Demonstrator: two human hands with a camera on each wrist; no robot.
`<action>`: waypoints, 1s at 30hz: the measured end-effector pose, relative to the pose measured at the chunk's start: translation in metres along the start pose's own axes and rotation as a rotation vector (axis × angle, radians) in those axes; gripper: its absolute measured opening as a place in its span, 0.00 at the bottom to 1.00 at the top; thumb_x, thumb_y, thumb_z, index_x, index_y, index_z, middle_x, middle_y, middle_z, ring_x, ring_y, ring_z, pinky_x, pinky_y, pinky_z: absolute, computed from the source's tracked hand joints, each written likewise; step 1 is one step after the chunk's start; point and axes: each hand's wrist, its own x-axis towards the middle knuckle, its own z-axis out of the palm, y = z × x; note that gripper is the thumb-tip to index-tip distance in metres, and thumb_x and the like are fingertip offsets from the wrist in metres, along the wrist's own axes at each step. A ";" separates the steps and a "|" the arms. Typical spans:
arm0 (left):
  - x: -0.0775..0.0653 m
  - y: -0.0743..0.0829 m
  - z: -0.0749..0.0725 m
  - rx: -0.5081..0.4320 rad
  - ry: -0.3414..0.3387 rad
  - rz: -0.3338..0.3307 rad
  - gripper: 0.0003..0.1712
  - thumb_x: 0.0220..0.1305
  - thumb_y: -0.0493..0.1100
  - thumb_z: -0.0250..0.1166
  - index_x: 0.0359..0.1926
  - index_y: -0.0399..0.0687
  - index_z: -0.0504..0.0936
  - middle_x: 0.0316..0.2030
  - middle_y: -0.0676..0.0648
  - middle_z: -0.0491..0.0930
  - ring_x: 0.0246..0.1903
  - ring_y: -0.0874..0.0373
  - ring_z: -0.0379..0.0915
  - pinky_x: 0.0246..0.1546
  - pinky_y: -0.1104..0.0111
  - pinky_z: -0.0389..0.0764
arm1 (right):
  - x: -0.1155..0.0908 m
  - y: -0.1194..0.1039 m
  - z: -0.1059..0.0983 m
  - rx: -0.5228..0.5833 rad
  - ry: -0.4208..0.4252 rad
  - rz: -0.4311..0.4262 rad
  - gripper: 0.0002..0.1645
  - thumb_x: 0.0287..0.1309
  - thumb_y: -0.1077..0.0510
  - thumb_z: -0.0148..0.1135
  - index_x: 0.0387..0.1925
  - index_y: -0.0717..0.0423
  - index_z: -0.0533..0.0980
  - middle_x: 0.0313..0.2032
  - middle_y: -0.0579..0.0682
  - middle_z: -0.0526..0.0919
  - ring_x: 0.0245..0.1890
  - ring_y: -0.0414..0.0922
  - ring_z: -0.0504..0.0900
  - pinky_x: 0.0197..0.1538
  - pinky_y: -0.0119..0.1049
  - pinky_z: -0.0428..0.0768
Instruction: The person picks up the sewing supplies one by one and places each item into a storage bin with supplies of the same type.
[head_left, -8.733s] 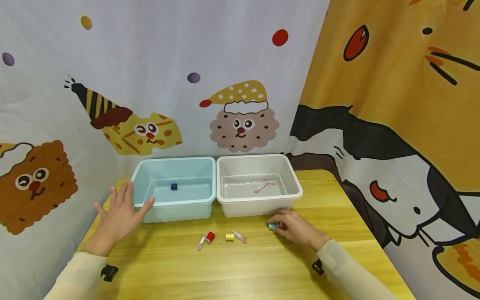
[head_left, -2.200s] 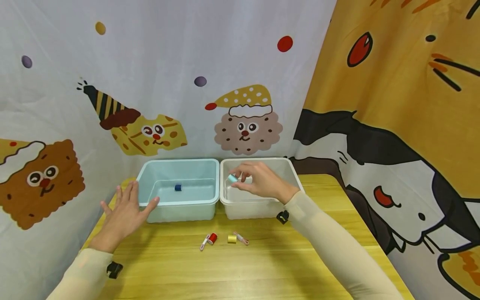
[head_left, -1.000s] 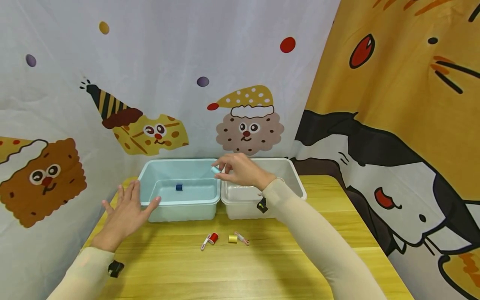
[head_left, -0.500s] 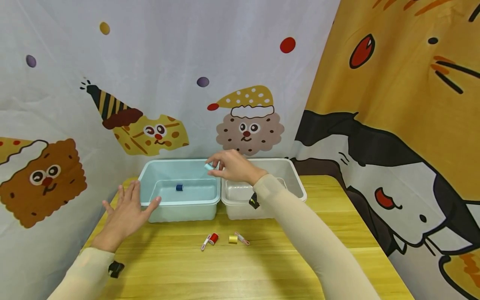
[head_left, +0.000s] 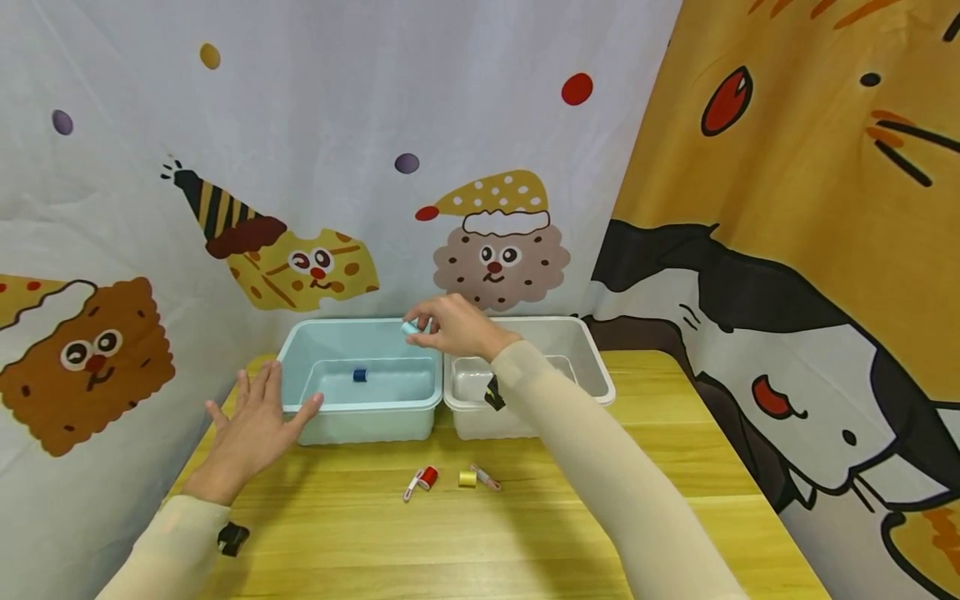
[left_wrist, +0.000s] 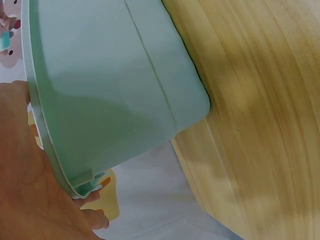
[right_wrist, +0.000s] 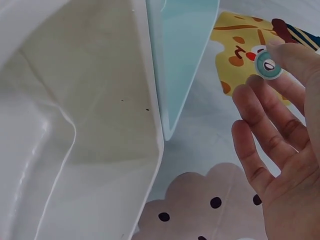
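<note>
My right hand [head_left: 459, 327] pinches a light blue spool of thread [head_left: 410, 328] between thumb and index finger, above the right part of the blue bin [head_left: 360, 407]. In the right wrist view the spool's round end [right_wrist: 268, 65] faces the camera, and the other fingers spread apart. My left hand [head_left: 251, 433] rests at the front left corner of the blue bin, its fingers spread along the rim. A dark blue spool [head_left: 360, 376] lies on that bin's floor. The white bin [head_left: 495, 423] stands beside it on the right, partly covered by my right forearm.
On the wooden table [head_left: 360, 550] in front of the bins lie a red spool [head_left: 428, 477] beside a small white-and-pink looped band [head_left: 412, 485], and a yellow spool [head_left: 467, 479] beside a similar pinkish band [head_left: 486, 477]. A printed curtain [head_left: 315, 100] hangs close behind the bins.
My right hand picked up the light blue spool from the table near the white bin, raised it and carried it left across that bin to above the blue one. The left hand stays at the corner.
</note>
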 end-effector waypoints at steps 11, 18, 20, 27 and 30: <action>-0.001 0.001 -0.002 -0.001 0.003 0.008 0.71 0.84 0.84 0.47 0.95 0.33 0.34 0.93 0.21 0.37 0.89 0.13 0.18 0.70 0.03 0.25 | 0.015 0.006 0.005 0.030 0.003 0.050 0.23 0.80 0.47 0.78 0.67 0.52 0.90 0.51 0.49 0.98 0.49 0.42 0.96 0.58 0.36 0.93; -0.001 0.001 -0.001 -0.006 0.004 0.011 0.71 0.84 0.84 0.48 0.95 0.33 0.35 0.93 0.21 0.37 0.89 0.13 0.18 0.70 0.03 0.24 | 0.021 0.008 0.009 0.021 0.009 0.076 0.21 0.79 0.48 0.78 0.65 0.51 0.91 0.49 0.48 0.98 0.48 0.42 0.96 0.56 0.35 0.93; -0.001 0.001 -0.001 -0.008 0.006 0.011 0.71 0.84 0.84 0.48 0.95 0.33 0.34 0.93 0.21 0.37 0.89 0.13 0.18 0.70 0.03 0.23 | 0.023 0.009 0.010 0.021 0.012 0.085 0.20 0.79 0.48 0.79 0.65 0.50 0.91 0.49 0.48 0.98 0.47 0.41 0.96 0.55 0.36 0.93; 0.000 0.001 -0.001 0.001 0.006 0.005 0.71 0.84 0.84 0.47 0.95 0.34 0.34 0.93 0.21 0.37 0.89 0.13 0.19 0.70 0.03 0.24 | 0.029 0.012 0.013 0.024 0.011 0.123 0.20 0.79 0.49 0.79 0.65 0.48 0.92 0.50 0.49 0.98 0.49 0.43 0.95 0.57 0.40 0.93; -0.001 0.000 -0.002 0.003 0.004 0.001 0.71 0.84 0.85 0.47 0.95 0.33 0.35 0.93 0.21 0.37 0.90 0.12 0.20 0.71 0.03 0.25 | 0.032 0.012 0.016 0.025 0.005 0.141 0.21 0.78 0.48 0.79 0.66 0.48 0.91 0.52 0.48 0.98 0.52 0.44 0.95 0.58 0.42 0.93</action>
